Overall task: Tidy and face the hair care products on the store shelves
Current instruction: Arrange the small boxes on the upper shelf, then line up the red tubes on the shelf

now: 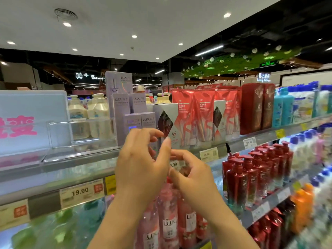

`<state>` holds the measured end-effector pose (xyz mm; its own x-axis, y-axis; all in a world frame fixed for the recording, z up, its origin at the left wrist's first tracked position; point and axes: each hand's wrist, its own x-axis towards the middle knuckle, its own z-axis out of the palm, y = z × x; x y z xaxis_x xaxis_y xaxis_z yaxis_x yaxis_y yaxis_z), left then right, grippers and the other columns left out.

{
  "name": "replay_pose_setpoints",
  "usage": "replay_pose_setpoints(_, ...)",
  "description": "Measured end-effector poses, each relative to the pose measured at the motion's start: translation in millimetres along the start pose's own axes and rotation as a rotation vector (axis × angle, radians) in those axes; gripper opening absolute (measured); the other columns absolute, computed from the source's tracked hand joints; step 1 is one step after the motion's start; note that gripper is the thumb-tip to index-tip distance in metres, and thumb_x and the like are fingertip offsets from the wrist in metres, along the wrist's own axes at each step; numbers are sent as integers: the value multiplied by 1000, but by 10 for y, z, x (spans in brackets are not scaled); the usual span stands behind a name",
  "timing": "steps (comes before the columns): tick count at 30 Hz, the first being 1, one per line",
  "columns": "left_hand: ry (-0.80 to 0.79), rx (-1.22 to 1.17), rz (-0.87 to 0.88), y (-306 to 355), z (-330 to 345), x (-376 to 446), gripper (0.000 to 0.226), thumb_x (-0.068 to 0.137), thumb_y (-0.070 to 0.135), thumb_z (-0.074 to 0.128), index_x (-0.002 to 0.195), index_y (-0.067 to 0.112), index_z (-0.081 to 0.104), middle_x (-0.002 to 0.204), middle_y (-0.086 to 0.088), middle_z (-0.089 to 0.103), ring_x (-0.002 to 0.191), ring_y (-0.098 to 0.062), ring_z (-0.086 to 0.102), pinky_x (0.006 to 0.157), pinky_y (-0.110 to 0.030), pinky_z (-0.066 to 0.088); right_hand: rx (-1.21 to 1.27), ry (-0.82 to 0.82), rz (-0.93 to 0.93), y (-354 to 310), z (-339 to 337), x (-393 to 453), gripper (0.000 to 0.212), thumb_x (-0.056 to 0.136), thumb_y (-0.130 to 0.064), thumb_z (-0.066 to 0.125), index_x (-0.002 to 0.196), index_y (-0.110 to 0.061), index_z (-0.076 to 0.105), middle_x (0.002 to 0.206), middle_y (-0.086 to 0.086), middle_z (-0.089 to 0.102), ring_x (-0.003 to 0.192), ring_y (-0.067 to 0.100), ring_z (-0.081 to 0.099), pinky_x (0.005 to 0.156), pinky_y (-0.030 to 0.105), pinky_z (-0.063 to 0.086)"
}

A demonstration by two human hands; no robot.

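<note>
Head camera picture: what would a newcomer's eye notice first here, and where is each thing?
First come the two hands, left hand and right hand, raised at the centre with fingers loosely curled and holding nothing. Just behind them on the top shelf stands a white VS box, beside red tubes. Lower right, a row of red pump bottles fills the shelf.

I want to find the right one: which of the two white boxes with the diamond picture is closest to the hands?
The left VS box, right behind the left hand. The other VS box stands farther right, among the red tubes.

Price tags [81,193], ceiling lights [67,24]
</note>
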<state>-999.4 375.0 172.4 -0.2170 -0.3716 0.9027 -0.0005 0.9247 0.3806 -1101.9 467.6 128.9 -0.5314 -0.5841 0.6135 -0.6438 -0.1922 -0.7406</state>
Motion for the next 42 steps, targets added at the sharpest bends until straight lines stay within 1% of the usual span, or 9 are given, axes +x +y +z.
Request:
replay_pose_setpoints(6,-188,-138,5,212,373,-321,15,85,41,61,96,30,62,95,14,58,67,-4,56,61,-35,51,-47,152,67,41,-353,-278,17,92,-28,67,104,-40,68,91,-12,73,73,28,67,68,47,58)
replay_pose_setpoints(10,-307,-200,11,286,602,-441,14,89,41,61,100,31,62,98,15,56,69,-5,58,63,-35,51,-142,249,112,122,-709,-288,20,91,-29,69,109,-38,68,83,-25,67,69,11,65,73,38,57)
replay_pose_setpoints(13,-376,-175,9,331,786,-466,23,86,46,57,103,31,62,101,17,53,73,1,58,65,-36,52,-207,288,102,200,-977,-109,21,89,-32,71,108,-39,67,102,-20,69,85,7,67,81,34,55)
replay_pose_setpoints(17,-471,-82,15,377,1104,-359,30,87,51,55,113,36,57,113,21,49,67,-1,59,71,-36,54,-344,287,32,319,-1338,280,29,89,-33,70,118,-31,67,115,-20,67,79,3,64,80,25,51)
replay_pose_setpoints(22,-386,2,-21,474,1592,-261,30,90,49,57,117,36,54,122,25,48,80,-5,60,74,-34,53,-527,213,-120,503,-1842,1031,41,90,-35,70,129,-22,62,129,-8,62,100,16,67,93,29,49)
replay_pose_setpoints(25,-357,70,-80,527,1906,-197,34,91,50,56,122,37,52,133,28,43,89,-7,61,82,-31,51,-651,115,-227,570,-2033,1484,54,91,-38,67,140,-20,52,142,-4,55,125,15,54,99,25,38)
replay_pose_setpoints(29,-353,178,-155,617,2212,-149,35,92,54,51,125,40,48,143,29,34,93,-8,62,84,-34,52,-755,-45,-321,608,-2149,1851,68,93,-45,62,152,-23,36,156,-5,40,142,15,40,112,32,34)
replay_pose_setpoints(33,-267,252,-190,658,2330,-139,34,93,53,52,124,41,49,142,29,36,96,-8,62,83,-35,53,-826,-151,-340,675,-2195,1974,68,93,-53,57,152,-29,36,153,-7,45,138,17,46,106,40,41)
replay_pose_setpoints(42,167,438,-35,784,2034,325,24,89,28,66,112,24,63,118,10,60,65,-3,59,69,-29,55,-900,-193,-502,729,-2461,2062,55,91,-57,56,137,-28,54,134,-2,53,117,21,57,92,41,50)
